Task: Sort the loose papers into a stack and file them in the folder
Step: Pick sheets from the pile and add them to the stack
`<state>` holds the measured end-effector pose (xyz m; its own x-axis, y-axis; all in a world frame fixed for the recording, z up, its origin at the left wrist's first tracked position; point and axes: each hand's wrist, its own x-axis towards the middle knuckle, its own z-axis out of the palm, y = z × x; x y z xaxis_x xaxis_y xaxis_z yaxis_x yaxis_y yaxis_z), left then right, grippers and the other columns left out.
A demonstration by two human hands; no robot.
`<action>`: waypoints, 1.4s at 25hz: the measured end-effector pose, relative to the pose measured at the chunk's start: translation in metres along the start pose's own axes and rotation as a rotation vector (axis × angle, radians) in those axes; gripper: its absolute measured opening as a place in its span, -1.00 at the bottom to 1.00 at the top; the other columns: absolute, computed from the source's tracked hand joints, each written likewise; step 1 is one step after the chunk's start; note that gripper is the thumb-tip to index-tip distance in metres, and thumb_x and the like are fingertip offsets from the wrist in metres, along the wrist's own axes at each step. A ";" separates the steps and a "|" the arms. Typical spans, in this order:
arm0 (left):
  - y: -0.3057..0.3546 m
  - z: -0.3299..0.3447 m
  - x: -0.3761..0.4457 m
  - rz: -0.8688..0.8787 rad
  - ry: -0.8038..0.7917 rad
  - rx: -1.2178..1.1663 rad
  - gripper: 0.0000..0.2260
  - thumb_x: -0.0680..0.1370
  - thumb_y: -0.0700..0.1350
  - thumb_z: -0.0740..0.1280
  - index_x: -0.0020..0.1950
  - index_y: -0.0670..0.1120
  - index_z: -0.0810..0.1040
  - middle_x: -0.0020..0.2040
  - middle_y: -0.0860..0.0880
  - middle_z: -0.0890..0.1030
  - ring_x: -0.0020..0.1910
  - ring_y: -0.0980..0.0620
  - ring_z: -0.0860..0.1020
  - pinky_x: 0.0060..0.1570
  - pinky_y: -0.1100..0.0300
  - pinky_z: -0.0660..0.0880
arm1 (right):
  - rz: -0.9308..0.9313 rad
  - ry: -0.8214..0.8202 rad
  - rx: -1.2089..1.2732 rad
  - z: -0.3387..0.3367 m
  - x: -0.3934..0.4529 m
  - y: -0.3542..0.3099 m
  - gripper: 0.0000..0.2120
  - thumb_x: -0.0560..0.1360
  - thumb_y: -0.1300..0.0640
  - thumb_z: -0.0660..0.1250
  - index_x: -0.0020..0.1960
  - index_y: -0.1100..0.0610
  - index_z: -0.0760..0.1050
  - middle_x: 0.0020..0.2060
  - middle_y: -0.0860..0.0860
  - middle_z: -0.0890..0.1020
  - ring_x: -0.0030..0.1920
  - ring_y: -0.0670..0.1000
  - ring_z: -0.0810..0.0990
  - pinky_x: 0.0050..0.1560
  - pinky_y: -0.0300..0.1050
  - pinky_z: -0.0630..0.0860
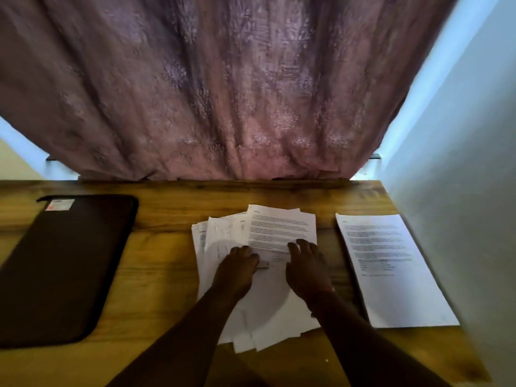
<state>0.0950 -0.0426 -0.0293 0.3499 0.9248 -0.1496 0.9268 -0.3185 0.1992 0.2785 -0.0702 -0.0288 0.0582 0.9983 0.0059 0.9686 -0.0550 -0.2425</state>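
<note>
Papers [259, 275] fanned, unsquared, under my left hand [237, 270] and right hand [305, 270], fingers flat, pressing, gripping nothing. One sheet [391, 269] lies right of them; folder [64, 263], closed, well left. Stacking and filing both remain.

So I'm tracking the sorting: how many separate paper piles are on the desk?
2: a fanned pile mid-desk under both hands, and a neat pile to its right. Sheets per pile can't be counted.
</note>
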 end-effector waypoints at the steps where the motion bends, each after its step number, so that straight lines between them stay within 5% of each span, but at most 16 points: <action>1: -0.006 -0.001 -0.002 0.011 0.017 -0.043 -0.73 0.65 -0.08 0.23 0.35 0.04 0.48 0.41 -0.01 0.44 0.38 -0.05 0.39 0.37 0.04 0.39 | -0.076 -0.018 0.111 0.000 -0.002 -0.013 -0.59 0.55 0.00 0.25 0.39 -0.01 0.36 0.35 -0.01 0.44 0.33 0.05 0.40 0.34 0.00 0.40; 4: -0.018 -0.001 -0.003 0.053 0.052 -0.158 -0.67 0.65 -0.08 0.26 0.42 0.00 0.44 0.38 -0.03 0.45 0.35 -0.03 0.41 0.34 0.11 0.41 | -0.205 -0.164 0.226 0.012 -0.009 -0.053 -0.56 0.55 -0.07 0.32 0.40 -0.05 0.37 0.31 -0.07 0.51 0.30 -0.02 0.48 0.36 -0.05 0.43; 10: -0.035 0.012 -0.004 0.075 -0.061 -0.243 -0.32 0.56 0.01 0.39 0.59 -0.04 0.13 0.56 -0.07 0.24 0.51 -0.06 0.25 0.48 0.07 0.21 | -0.164 -0.094 0.004 0.024 -0.021 -0.051 -0.80 0.60 0.12 0.26 0.19 0.11 0.54 0.11 0.11 0.57 0.13 0.12 0.54 0.12 -0.04 0.51; 15: -0.046 0.012 -0.008 0.073 -0.138 -0.137 -0.26 0.58 0.08 0.34 0.62 -0.07 0.02 0.62 -0.06 0.04 0.58 -0.06 0.07 0.52 0.08 0.08 | 0.150 0.044 -0.016 0.017 -0.031 0.008 -0.57 0.60 0.13 0.22 0.42 -0.17 0.32 0.14 0.04 0.50 0.13 0.07 0.53 0.14 -0.08 0.54; 21: -0.056 0.010 -0.008 0.041 -0.191 -0.102 -0.31 0.58 0.11 0.33 0.61 0.02 0.08 0.62 0.00 0.01 0.59 -0.05 0.01 0.55 0.01 0.03 | 0.559 0.122 0.157 -0.007 -0.016 0.051 -0.64 0.60 0.15 0.27 0.37 0.18 0.36 0.24 0.16 0.49 0.19 0.14 0.49 0.22 -0.02 0.48; 27: -0.056 0.005 -0.010 0.025 -0.179 -0.104 -0.33 0.58 0.11 0.33 0.60 0.04 0.11 0.62 0.01 0.04 0.59 -0.05 0.02 0.54 0.00 0.04 | 0.542 0.131 0.033 -0.009 -0.006 0.047 -0.62 0.58 0.05 0.26 0.35 0.15 0.36 0.20 0.13 0.49 0.14 0.13 0.50 0.13 -0.02 0.52; 30: -0.057 0.003 -0.011 0.024 -0.186 -0.118 -0.33 0.57 0.11 0.34 0.60 0.02 0.12 0.62 0.01 0.04 0.59 -0.05 0.02 0.54 0.01 0.03 | 0.305 0.158 -0.059 -0.006 -0.003 0.025 -0.71 0.57 0.10 0.21 0.28 0.11 0.41 0.21 0.11 0.48 0.17 0.12 0.47 0.18 -0.01 0.50; 35: -0.051 0.001 -0.010 -0.078 -0.156 -0.193 -0.39 0.54 0.12 0.38 0.53 0.02 0.28 0.59 -0.04 0.12 0.56 -0.09 0.10 0.51 -0.01 0.13 | 0.004 -0.048 0.049 0.018 -0.002 -0.043 -0.66 0.57 -0.05 0.20 0.29 0.05 0.40 0.26 0.05 0.44 0.25 0.12 0.42 0.25 0.08 0.46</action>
<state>0.0441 -0.0357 -0.0389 0.3094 0.8967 -0.3164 0.9137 -0.1882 0.3601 0.2325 -0.0699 -0.0355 0.0494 0.9979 -0.0417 0.9552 -0.0594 -0.2900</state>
